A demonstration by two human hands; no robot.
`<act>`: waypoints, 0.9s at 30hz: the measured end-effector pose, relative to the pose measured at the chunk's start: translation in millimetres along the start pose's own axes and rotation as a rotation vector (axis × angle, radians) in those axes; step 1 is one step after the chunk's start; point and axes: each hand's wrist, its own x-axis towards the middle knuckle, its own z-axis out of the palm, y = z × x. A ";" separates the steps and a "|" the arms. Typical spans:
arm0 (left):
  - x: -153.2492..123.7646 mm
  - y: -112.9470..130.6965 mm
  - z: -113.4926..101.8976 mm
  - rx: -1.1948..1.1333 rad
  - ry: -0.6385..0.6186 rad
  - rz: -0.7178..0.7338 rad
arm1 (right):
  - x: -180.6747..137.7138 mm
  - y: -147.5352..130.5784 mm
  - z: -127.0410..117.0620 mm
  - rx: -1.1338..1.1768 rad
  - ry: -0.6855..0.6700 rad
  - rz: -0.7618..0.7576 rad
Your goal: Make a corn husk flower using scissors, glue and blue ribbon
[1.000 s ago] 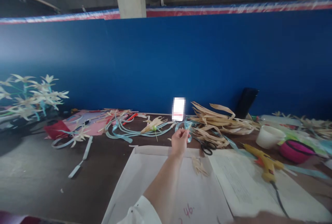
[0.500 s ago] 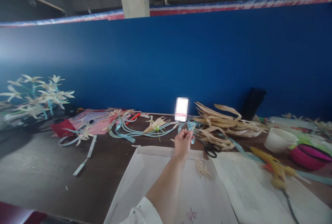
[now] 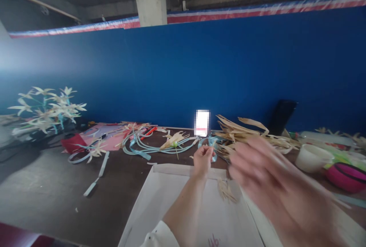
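My left hand [image 3: 202, 160] reaches out over the white paper sheet [image 3: 177, 201] and pinches a light blue ribbon [image 3: 211, 142] at the sheet's far edge. My right hand [image 3: 263, 174] sweeps in from the lower right, close to the camera and smeared by motion, fingers spread towards the left hand. It covers the scissors and the glue gun. A pile of dried straw-coloured husk strips [image 3: 246, 132] lies just behind both hands.
Loops of blue ribbon [image 3: 148, 146] and a husk flower [image 3: 174, 139] lie on the dark table. A bunch of finished flowers [image 3: 48, 108] stands far left, pink paper [image 3: 105, 132] beside it. A white cup [image 3: 313, 158] and pink bowl [image 3: 347, 174] sit right. A blue wall [image 3: 183, 71] stands behind.
My right hand has swept into view from the lower right towards the left hand. The left hand keeps its pinch on the ribbon; the view has drifted slightly left.
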 end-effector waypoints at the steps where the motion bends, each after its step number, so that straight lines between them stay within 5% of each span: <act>1: 1.2 -1.3 0.0 -0.010 0.009 0.009 | 16.5 9.6 5.4 0.033 0.012 0.024; 6: 6.2 -7.0 1.1 -0.090 0.030 0.029 | 64.3 82.9 32.8 0.586 0.344 0.520; 13: 3.9 -5.8 -1.7 0.023 0.067 0.014 | 39.9 159.8 53.2 0.286 0.453 0.397; 17: 2.7 -3.7 -3.4 0.050 0.076 0.026 | 29.8 168.3 48.2 0.168 0.405 0.336; 27: -2.6 -1.5 -4.2 0.278 0.023 0.137 | 32.4 156.9 42.2 0.310 0.335 0.373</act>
